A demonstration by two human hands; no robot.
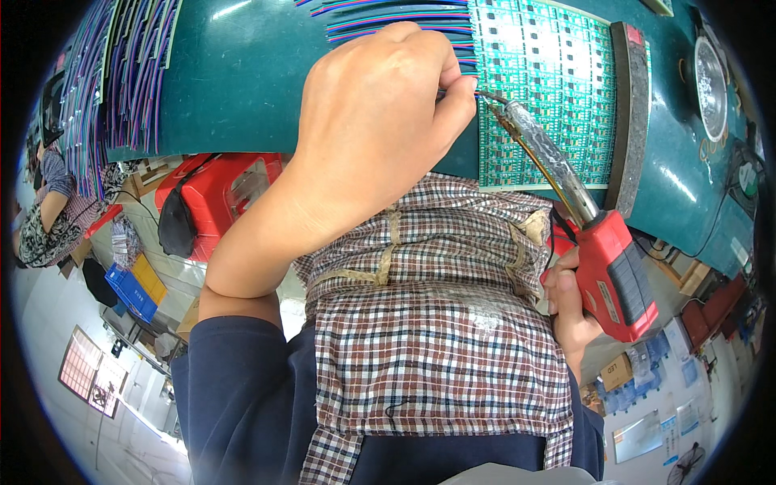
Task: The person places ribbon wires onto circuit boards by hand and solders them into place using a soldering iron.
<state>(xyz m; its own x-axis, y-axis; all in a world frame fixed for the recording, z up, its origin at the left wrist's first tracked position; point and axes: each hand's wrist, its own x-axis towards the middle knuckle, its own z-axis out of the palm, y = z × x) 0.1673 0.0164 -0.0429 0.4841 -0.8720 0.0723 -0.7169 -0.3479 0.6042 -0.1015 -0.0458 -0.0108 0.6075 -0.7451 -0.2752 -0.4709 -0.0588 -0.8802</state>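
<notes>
Green tabletop (234, 81), circuit boards (558, 89), red stool (217, 194)

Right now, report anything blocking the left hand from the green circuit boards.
Nothing visible: the left hand has its fingertips at the left edge of the circuit boards, by the tip of the soldering iron.

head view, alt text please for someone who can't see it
A person's right grip holds a red soldering gun, its tip close to the left grip, which pinches at thin coloured wires along a green circuit-board panel. Wire bundles lie leftward on the green table; a checked apron fills the foreground.
</notes>
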